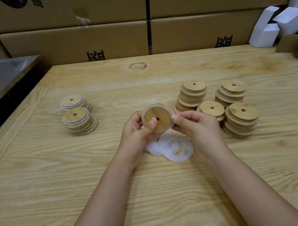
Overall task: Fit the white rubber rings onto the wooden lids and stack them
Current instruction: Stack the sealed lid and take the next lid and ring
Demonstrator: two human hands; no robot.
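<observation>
Lid (pixel 157 119) gripping with left hand (pixel 135 132) and right hand (pixel 195 124), fingers (pixel 176 118) clamping its edge, pressing white ring (pixel 171 124) on; maybe popping off if pushing crooked.

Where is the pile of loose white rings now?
Head view: the white rings lie on the table near centre, just under the left hand and right hand, with ringless lid stacks to their right.

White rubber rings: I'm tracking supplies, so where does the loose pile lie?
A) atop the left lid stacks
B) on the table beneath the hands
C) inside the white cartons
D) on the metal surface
B: the loose white rings lie heaped on the wooden table, right under the left hand and right hand, which both hold a lid.
</observation>
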